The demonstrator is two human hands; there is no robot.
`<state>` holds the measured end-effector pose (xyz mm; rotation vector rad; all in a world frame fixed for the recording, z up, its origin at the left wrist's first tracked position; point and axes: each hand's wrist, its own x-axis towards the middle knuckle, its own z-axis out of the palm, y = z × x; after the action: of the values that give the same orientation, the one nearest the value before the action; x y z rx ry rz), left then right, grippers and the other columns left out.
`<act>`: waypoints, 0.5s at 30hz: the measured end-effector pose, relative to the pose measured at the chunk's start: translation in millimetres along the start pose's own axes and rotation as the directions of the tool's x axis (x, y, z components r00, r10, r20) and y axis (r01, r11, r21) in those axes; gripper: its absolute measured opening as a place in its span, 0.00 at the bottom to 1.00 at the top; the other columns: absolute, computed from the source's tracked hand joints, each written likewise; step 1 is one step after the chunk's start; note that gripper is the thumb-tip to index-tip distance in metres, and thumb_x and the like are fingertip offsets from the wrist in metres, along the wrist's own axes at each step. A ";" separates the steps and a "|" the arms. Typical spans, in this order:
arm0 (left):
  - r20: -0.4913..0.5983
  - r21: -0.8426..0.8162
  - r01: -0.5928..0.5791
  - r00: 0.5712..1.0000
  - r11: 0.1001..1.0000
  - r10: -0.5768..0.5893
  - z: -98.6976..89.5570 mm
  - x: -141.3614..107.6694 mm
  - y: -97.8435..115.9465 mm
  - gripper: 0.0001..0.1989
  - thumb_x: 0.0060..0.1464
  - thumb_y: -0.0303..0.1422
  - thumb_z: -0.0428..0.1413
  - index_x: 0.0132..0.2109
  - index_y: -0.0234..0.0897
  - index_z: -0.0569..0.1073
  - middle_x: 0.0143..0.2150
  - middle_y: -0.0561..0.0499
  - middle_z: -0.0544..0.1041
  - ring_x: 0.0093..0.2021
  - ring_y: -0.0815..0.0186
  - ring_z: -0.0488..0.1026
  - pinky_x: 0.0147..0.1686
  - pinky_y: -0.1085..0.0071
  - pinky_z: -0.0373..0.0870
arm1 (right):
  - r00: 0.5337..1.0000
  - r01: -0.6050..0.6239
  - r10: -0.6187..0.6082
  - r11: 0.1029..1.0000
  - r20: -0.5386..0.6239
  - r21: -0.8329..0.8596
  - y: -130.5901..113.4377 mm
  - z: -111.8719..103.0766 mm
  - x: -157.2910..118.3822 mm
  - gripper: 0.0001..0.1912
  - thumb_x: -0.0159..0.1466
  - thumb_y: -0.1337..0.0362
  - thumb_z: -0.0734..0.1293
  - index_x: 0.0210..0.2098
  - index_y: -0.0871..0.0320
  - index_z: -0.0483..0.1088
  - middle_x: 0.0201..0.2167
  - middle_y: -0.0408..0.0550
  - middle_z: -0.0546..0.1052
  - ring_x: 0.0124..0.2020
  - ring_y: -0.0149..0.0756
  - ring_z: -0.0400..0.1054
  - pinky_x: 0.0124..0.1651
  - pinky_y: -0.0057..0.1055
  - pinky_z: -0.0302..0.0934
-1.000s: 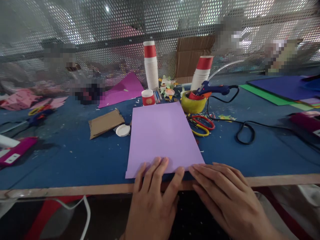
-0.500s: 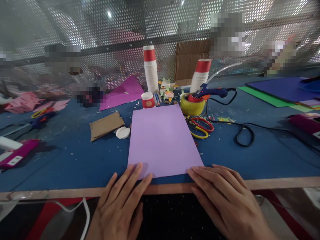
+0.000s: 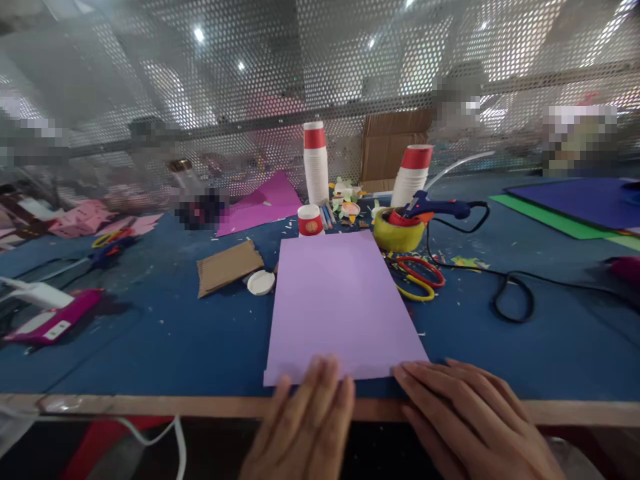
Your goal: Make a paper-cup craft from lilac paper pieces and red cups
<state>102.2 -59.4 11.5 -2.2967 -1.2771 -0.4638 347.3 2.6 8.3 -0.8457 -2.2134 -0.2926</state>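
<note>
A sheet of light purple paper [image 3: 345,300] lies on the blue table in front of me, its near edge close to the table's front edge. The fingertips of my left hand [image 3: 307,427] rest on that near edge around its middle; the fingers are stretched out and slightly blurred. At the near right corner, my right hand [image 3: 465,417] lies flat with its fingertips on the paper and its fingers extended. Beside the sheet's right edge are scissors [image 3: 421,288] with red and yellow handles, partly covered. To its left is a small white lid [image 3: 261,283].
Behind the paper stand a red and white paper cup [image 3: 311,221], two cup stacks [image 3: 316,167] [image 3: 413,177] and a yellow tape roll [image 3: 399,235] with a blue glue gun [image 3: 440,207] on it. A black cord [image 3: 515,313] loops rightward. Cardboard [image 3: 229,267] lies left. Perforated metal stands behind.
My left hand has slid right along the near edge, from the left corner to the middle. My right hand stays at the right corner. The camera view has tilted up and shifted left.
</note>
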 end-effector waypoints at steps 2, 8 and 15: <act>-0.021 0.003 -0.140 0.990 0.990 0.140 13.5 13.9 13.7 0.25 0.62 0.20 0.44 0.63 0.34 0.68 0.65 0.50 0.70 0.68 0.62 0.61 0.72 0.60 0.40 | 1.000 0.011 -0.011 1.000 0.005 -0.013 1.5 1.6 -1.0 0.13 0.68 0.67 0.63 0.47 0.56 0.78 0.42 0.42 0.83 0.40 0.32 0.76 0.49 0.32 0.62; -0.053 0.043 -0.218 0.974 0.975 0.220 29.1 22.7 16.7 0.23 0.65 0.22 0.44 0.63 0.35 0.69 0.64 0.51 0.72 0.65 0.62 0.66 0.72 0.59 0.41 | 1.000 -0.016 0.016 1.000 0.023 -0.004 0.8 0.7 -2.3 0.12 0.67 0.66 0.64 0.46 0.55 0.78 0.42 0.41 0.83 0.41 0.31 0.76 0.50 0.31 0.62; 0.035 0.019 -0.199 0.980 0.980 0.198 9.6 -1.3 -10.6 0.22 0.65 0.29 0.46 0.63 0.31 0.69 0.65 0.50 0.71 0.65 0.63 0.66 0.72 0.65 0.43 | 0.997 -0.077 0.077 0.997 0.011 0.014 -1.8 0.7 -0.9 0.12 0.67 0.67 0.65 0.47 0.55 0.78 0.42 0.42 0.83 0.41 0.33 0.76 0.50 0.32 0.63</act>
<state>93.1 -50.2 5.3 -2.3910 -1.0473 -0.3421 346.2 1.1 7.3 -0.9237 -2.1839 -0.2351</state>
